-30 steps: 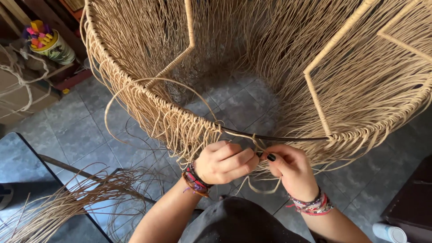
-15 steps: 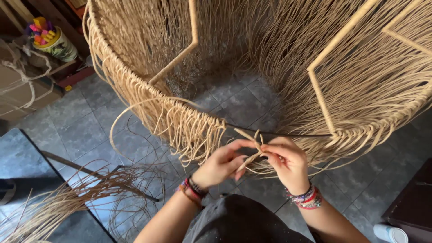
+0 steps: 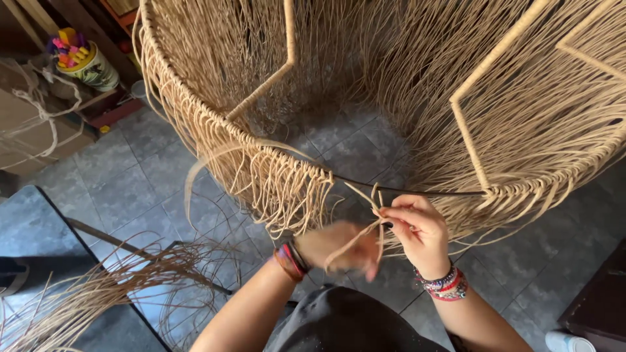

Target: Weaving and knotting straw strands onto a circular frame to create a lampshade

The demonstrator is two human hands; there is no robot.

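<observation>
A large round frame wrapped in tan rattan cords stands in front of me, with a bare dark stretch of rim near my hands. My right hand pinches a tan cord strand knotted at that bare rim. My left hand, blurred with motion, is lower and pulls the free end of the same strand downward. Both wrists wear coloured bracelets.
A bundle of loose rattan strands lies on a dark surface at lower left. A pot of coloured items and a cardboard box sit at upper left. Grey floor tiles lie below. A dark piece of furniture is at lower right.
My left hand has dropped from the rim and moved down, drawing the strand with it. My right hand has stayed at the knot by the rim.
</observation>
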